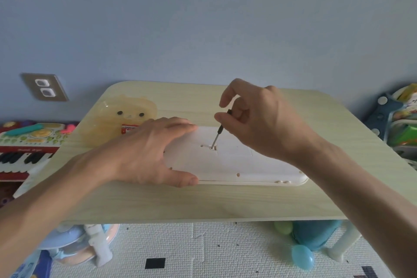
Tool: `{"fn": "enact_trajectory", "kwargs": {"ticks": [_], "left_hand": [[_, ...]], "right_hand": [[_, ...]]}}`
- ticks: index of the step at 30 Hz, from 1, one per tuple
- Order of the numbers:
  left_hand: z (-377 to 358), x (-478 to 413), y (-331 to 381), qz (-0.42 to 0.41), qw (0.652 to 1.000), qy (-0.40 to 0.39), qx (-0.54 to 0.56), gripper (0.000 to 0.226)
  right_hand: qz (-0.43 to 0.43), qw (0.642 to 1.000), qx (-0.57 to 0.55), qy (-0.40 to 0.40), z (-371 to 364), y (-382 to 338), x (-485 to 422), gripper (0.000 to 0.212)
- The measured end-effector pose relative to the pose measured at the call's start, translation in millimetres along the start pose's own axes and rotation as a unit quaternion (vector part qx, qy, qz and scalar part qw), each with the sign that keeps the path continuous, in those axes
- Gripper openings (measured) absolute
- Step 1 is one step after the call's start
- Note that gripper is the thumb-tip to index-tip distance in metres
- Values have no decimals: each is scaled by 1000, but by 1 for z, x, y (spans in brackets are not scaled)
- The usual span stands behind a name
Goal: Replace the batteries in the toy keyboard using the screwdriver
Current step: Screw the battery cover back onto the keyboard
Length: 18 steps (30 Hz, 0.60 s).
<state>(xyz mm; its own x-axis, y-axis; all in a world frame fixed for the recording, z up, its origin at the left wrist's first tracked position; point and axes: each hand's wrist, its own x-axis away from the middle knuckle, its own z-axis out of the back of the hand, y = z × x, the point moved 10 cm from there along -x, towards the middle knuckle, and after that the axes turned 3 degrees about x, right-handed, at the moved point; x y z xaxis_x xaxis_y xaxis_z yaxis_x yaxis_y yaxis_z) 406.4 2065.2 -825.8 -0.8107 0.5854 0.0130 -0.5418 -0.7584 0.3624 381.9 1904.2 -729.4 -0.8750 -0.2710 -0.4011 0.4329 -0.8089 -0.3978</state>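
The white toy keyboard [234, 167] lies face down on the pale wooden table [203, 201], its flat back up. My left hand [146, 153] rests flat on the keyboard's left end, thumb along the near edge. My right hand [259, 117] pinches a small black-handled screwdriver [218, 133] by its top. The metal tip stands in a screw hole beside the battery cover [234, 145] near the middle of the back. The shaft leans slightly to the right.
A translucent yellow bear-faced box [117, 119] with a red-labelled pack [129, 130] sits at the table's back left. A colourful toy piano [24, 146] stands left of the table, toys at the right edge, and more toys on the mat beneath the table.
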Motion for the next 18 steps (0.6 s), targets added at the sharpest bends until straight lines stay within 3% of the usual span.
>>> {"fn": "enact_trajectory", "kwargs": {"ticks": [6,11,14,18], "left_hand": [[1,0,2,-8,1000,2,-1,122],[-1,-1,-2,0,1000,-2,3,125],[-2,-2,-5,1,1000,-3,4,128],[0,-1,-2,-4,1000,4,4,124]], "right_hand": [[-33,995,-41,-88,-1,9,1,16],[-20,997,-12,-68,4,6,0,22],[0,998,8,-55,5,0,1,11],[6,995,-6,-99,0,1,3,13]]}}
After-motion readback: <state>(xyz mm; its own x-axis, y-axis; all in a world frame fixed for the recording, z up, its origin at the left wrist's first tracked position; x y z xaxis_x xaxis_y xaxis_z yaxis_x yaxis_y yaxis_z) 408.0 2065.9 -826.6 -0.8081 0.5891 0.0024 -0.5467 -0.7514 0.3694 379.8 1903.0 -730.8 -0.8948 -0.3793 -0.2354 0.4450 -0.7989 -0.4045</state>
